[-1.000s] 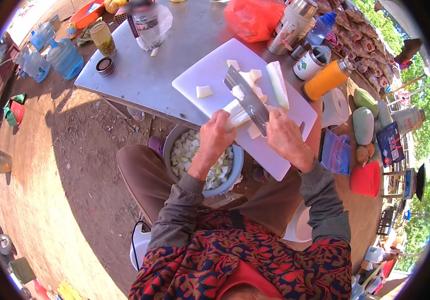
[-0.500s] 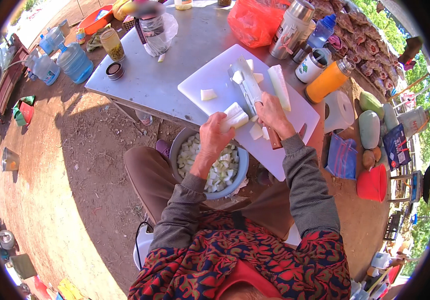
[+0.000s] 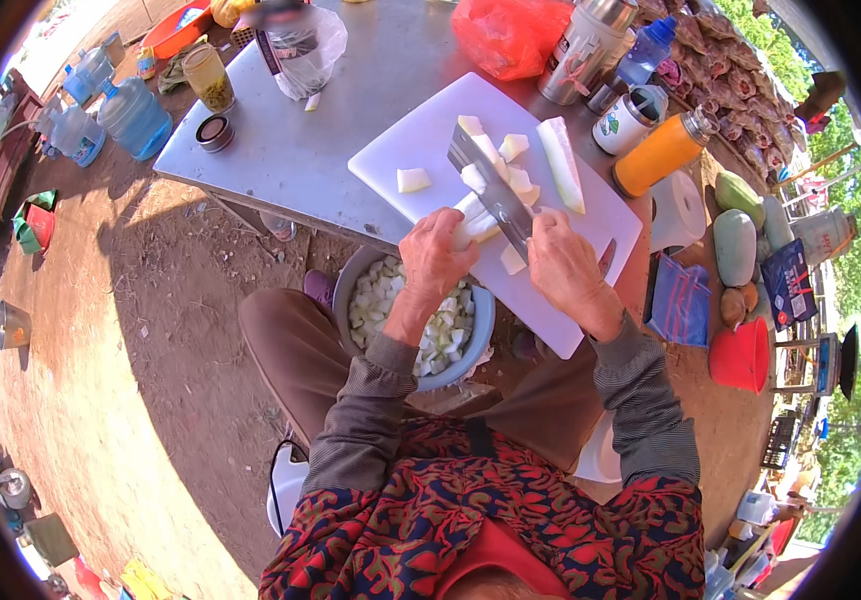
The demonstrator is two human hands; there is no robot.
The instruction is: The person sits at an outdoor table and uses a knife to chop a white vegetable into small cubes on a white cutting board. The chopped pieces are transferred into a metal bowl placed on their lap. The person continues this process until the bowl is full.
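Note:
A white cutting board (image 3: 400,145) lies across the corner of the metal table. My left hand (image 3: 437,250) is closed round a pale strip of winter melon (image 3: 474,222) at the board's near edge. In my right hand (image 3: 568,262) is a cleaver (image 3: 490,185), its handle hidden by my fingers and its blade beside the strip's right side. Several cut chunks (image 3: 514,147) lie along the blade's far side, with one bit on the blade. A longer melon strip (image 3: 559,165) rests at the right. Below my left hand stands a basin (image 3: 486,325) of diced melon (image 3: 390,290).
On the table (image 3: 280,140) are a red plastic bag (image 3: 510,35), a steel thermos (image 3: 582,50), an orange bottle (image 3: 662,152), a white cup (image 3: 625,128) and a jar (image 3: 208,80). Whole melons (image 3: 735,248) and a red bucket (image 3: 738,355) sit at the right.
The cleaver's blade has turned and shifted, and my right hand now covers its handle. The held melon strip shows shorter, and more cut chunks lie beyond the blade.

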